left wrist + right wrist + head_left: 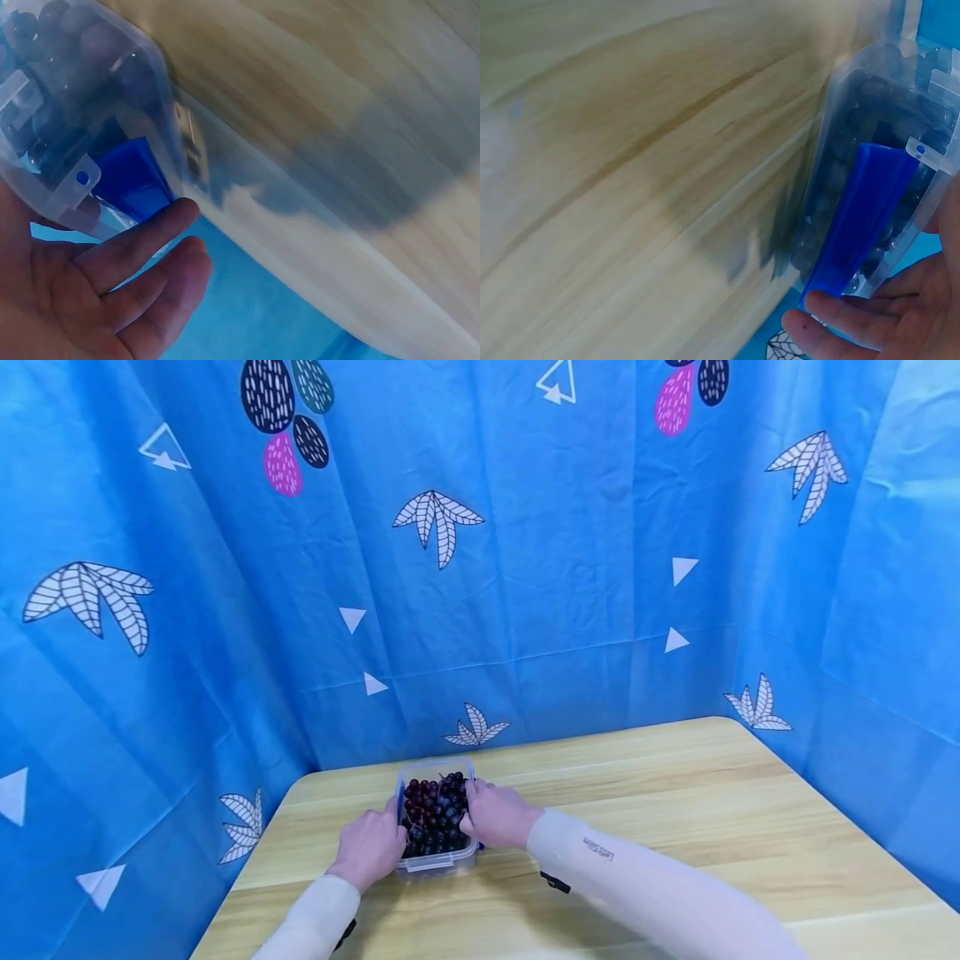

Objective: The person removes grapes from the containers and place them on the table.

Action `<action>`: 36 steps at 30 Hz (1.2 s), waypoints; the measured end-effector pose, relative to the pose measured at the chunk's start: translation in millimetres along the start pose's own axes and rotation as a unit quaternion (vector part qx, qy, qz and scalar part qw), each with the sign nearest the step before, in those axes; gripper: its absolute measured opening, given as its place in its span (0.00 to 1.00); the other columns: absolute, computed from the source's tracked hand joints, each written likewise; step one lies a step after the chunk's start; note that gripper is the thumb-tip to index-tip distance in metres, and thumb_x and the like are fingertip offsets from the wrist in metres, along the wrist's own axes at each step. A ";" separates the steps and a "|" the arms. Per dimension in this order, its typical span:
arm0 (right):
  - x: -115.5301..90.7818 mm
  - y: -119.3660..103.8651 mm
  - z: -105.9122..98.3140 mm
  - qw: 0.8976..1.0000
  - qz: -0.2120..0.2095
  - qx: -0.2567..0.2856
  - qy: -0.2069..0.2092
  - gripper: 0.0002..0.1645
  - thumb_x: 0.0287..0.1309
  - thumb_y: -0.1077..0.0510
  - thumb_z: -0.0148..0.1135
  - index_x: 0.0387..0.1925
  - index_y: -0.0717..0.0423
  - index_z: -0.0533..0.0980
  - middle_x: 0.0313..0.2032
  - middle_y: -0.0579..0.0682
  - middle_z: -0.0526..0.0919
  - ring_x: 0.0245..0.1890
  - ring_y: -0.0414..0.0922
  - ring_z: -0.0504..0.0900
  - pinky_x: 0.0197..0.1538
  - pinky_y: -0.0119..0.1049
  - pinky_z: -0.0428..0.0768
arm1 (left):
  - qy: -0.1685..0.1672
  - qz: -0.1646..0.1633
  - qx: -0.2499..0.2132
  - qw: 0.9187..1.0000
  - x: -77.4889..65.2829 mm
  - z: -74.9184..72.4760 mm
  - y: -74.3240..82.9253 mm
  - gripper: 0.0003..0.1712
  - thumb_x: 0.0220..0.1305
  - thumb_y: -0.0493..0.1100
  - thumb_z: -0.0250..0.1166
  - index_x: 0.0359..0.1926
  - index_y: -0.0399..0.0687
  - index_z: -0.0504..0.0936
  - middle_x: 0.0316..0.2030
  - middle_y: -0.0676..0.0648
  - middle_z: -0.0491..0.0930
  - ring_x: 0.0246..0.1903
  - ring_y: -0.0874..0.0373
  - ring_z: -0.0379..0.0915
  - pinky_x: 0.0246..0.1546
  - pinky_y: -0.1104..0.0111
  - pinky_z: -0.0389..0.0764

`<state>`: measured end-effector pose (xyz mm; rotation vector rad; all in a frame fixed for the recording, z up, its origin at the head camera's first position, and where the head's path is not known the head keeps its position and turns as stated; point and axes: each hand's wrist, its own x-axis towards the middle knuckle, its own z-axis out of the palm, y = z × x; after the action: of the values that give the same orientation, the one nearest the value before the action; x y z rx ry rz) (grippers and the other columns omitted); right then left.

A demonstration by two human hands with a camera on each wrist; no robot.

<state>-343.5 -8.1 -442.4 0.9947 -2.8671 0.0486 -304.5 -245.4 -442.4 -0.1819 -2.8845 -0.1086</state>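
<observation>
A clear plastic food container [431, 862] full of dark grapes [435, 812] is close over the far left part of the table, its top uncovered. My left hand [371, 846] holds its left side by the rim. On the opposite side, my right hand [501, 814] grips the other rim. A blue latch flap [135, 180] hangs down the container's wall beside the left fingers [142, 244]. Another blue flap [862, 214] shows in the right wrist view, its lower end at the right fingertips. The thumbs are mostly hidden in the wrist views.
The light wooden table [675, 827] extends to the right and toward me. A blue patterned curtain [540, 568] hangs behind it and along both sides. Both forearms wear pale sleeves [637, 877] with dark straps beneath.
</observation>
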 end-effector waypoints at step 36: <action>-51.7 18.2 -8.3 1.000 0.017 0.008 -0.003 0.42 0.73 0.39 0.41 0.72 0.67 0.62 0.70 0.64 0.68 0.68 0.58 0.72 0.60 0.44 0.80 | 0.033 0.071 0.010 0.997 -10.8 3.8 36.1 0.33 0.64 0.48 0.60 0.66 0.35 0.73 0.50 0.38 0.83 0.48 0.43 0.80 0.45 0.49 0.84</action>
<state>-313.6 38.6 -439.7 0.9516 -2.8926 0.0728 -290.2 -210.6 -446.6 -0.3713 -2.7945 -0.0593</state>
